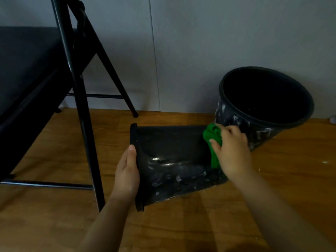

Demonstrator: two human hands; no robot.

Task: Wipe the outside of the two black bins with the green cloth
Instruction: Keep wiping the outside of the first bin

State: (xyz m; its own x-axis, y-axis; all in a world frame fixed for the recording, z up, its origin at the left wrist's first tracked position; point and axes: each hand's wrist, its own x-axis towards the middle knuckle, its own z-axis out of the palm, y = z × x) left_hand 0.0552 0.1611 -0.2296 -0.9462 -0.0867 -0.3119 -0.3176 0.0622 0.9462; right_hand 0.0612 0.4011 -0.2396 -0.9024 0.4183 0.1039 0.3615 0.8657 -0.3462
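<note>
Low in the centre of the frame one black bin (172, 160) lies on its side on the wooden floor (181, 224), its long axis running left to right, the rimmed mouth pointing to the left edge and the narrower base toward the right. The left hand (127, 171) steadies it at the rim, thumb laid along the edge with the fingers apparently hooked inside, though they are out of sight. The right hand (231, 150) is curled round the bunched green cloth (212, 140) and presses it against the bin's wall near the base end. The upper band of that wall looks dark and clean, while the lower part nearer the camera carries pale smears, so this bin seems about half wiped. The second bin (263, 106) sits in the right middle of the frame by the wall, tilted with its mouth toward the camera, and white streaks mark its outside; it looks untouched, so most of the job remains. A black folding chair (78, 88) fills the left side.
</note>
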